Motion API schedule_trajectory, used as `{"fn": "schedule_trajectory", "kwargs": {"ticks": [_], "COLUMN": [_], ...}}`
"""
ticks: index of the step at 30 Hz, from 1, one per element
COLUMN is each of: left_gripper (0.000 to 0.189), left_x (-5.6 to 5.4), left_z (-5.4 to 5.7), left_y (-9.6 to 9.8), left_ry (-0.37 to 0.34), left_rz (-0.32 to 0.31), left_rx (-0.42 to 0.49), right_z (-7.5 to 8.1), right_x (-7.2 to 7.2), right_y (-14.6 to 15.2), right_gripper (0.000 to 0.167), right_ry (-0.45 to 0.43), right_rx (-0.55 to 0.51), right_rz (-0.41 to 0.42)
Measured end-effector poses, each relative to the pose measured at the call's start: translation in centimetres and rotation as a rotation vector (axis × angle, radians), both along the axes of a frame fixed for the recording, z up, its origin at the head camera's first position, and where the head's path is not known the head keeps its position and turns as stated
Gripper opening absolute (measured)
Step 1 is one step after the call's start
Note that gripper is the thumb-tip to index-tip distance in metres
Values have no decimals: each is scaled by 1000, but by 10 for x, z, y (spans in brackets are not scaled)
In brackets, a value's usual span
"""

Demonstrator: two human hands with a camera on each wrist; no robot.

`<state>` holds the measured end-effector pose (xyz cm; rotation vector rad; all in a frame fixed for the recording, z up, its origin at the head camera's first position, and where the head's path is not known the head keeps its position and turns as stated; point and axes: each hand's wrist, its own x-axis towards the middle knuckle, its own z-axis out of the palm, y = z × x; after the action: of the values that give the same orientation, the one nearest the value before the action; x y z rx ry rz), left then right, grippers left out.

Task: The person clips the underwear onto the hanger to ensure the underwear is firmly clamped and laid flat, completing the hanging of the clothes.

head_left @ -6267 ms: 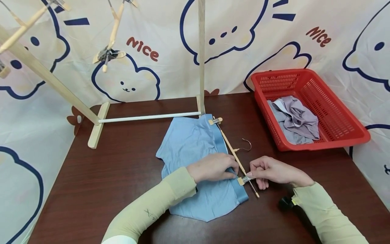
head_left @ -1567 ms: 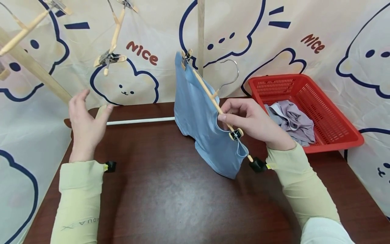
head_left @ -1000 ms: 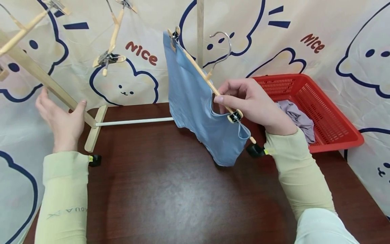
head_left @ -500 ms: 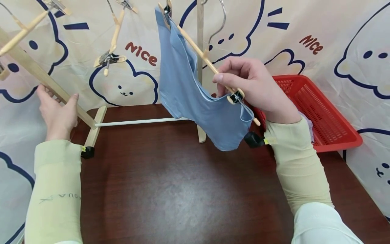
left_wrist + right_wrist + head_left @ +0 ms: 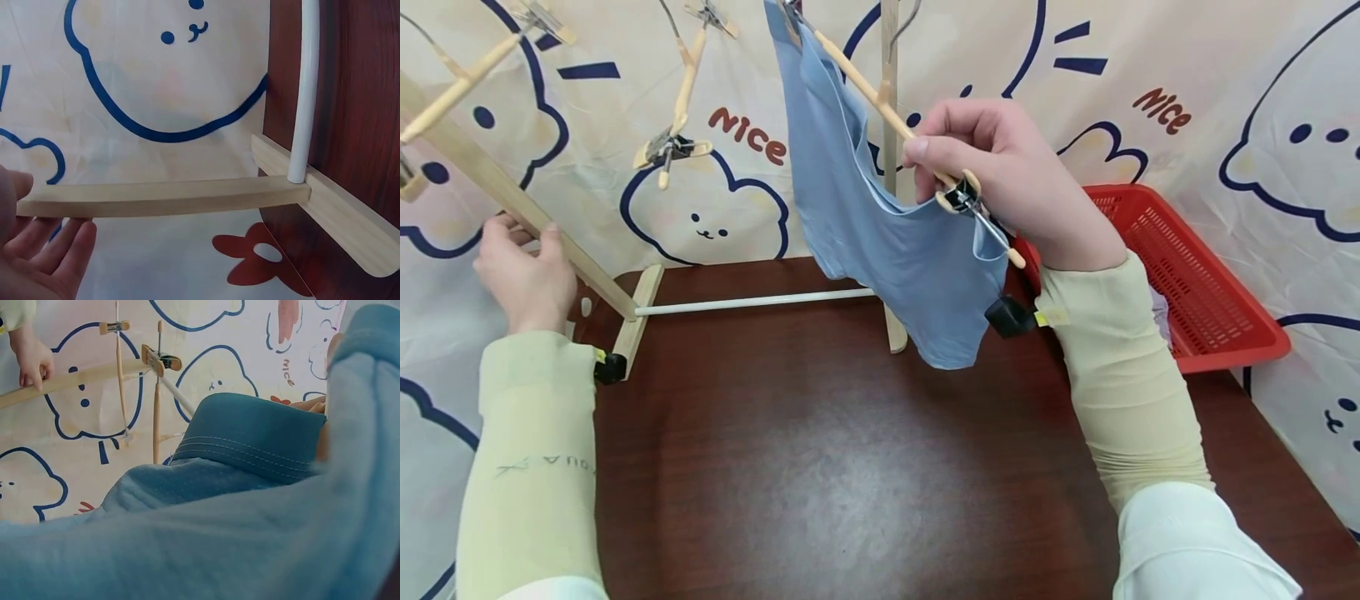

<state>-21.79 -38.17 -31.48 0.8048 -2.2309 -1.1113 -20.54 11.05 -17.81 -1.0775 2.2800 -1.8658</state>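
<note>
My right hand (image 5: 1000, 179) pinches the wooden bar of a clip hanger (image 5: 852, 73) and holds it raised and tilted above the table. Blue underpants (image 5: 880, 237) hang from it by the waistband, with a metal clip (image 5: 961, 197) near the hand and another at the far end. The hanger's hook runs out of the head view at the top. My left hand (image 5: 531, 271) grips the slanting wooden post (image 5: 162, 199) of a drying rack, thumb on one side and fingers on the other. In the right wrist view the blue cloth (image 5: 187, 544) hides most of the right hand.
Other clip hangers (image 5: 687, 79) hang at the upper left. A white crossbar (image 5: 752, 301) joins the rack's wooden feet (image 5: 642, 312). Behind the right arm stands a red basket (image 5: 1217, 292) with lilac cloth in it, mostly hidden. A printed cloth backs the brown table (image 5: 820, 467).
The underpants, first flat on the table while being clipped, have risen on the hanger and moved up and left. My left hand has left them, reached left and taken hold of the post.
</note>
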Motion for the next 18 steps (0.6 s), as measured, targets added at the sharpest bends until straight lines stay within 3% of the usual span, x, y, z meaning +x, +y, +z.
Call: {"fn": "schedule_trajectory", "kwargs": {"ticks": [5, 18], "left_gripper": [44, 44], "left_x": [-1, -2], "left_z": [-4, -3], "left_y": [3, 2], "left_ry": [7, -27], "left_rz": [63, 71], "left_rx": [-112, -146], "right_z": [7, 22], "right_x": [-5, -14], "right_y": [-5, -24], "right_gripper": [19, 25], "right_ry": [17, 13], "right_rx": [-21, 28], "right_rz": [14, -21]}}
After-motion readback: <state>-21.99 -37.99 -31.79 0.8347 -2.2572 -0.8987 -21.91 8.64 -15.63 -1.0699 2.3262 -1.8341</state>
